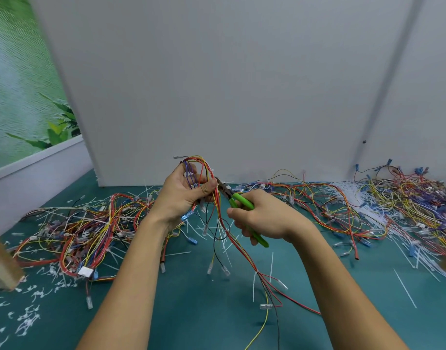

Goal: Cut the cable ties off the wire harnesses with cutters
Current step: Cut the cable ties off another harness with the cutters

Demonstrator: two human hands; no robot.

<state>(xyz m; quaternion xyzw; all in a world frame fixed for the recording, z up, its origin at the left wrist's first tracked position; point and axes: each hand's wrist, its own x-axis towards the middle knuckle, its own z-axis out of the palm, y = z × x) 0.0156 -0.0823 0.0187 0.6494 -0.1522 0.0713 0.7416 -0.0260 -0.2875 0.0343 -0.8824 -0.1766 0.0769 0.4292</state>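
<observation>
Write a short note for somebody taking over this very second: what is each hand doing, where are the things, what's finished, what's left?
Left hand grips a looped harness of red, yellow and purple wires, raised above the teal table mat.
Right hand holds the green-handled cutters, nose at the bundle beside the left thumb.
Done: white snipped tie scraps litter the mat.
Left: the held harness shows a white cable tie near the cutter nose. Wire piles lie to the left and right; I cannot tell which is finished.
</observation>
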